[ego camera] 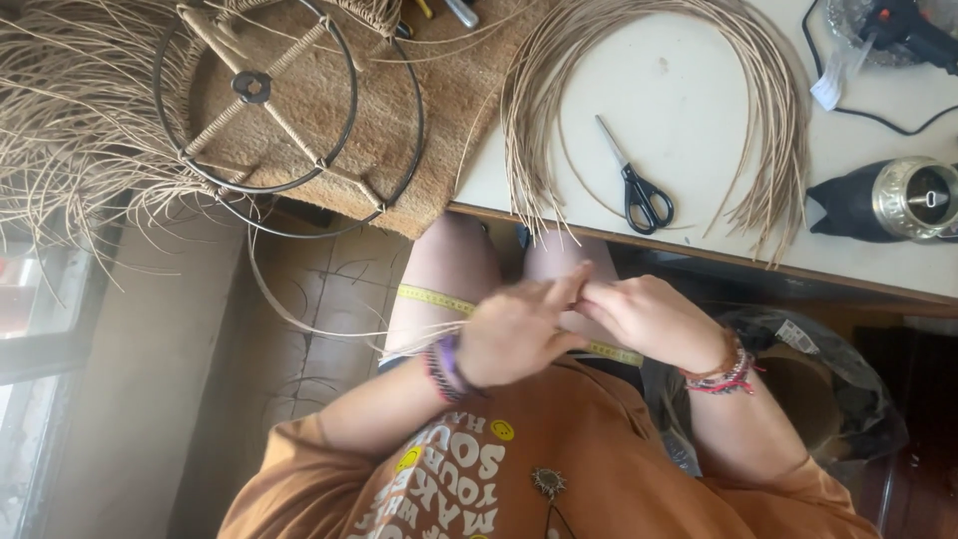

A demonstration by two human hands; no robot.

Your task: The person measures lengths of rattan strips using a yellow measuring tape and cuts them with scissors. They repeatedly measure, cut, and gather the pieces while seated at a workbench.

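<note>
A white table (689, 110) spans the far field; tiled floor lies at the left. Nearest, over the lap, the left hand (514, 334) and right hand (654, 319) meet, fingers pinched together on a yellow measuring tape (431, 296). Its long axis runs left to right across both thighs. Beyond, past the table edge, lie black scissors (639, 185) inside a looped cane bundle (768, 110).

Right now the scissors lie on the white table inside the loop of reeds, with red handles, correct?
Not quite: the scissors have black handles, not red. The head view shows them lying on the white table inside the loop of reeds.
</note>
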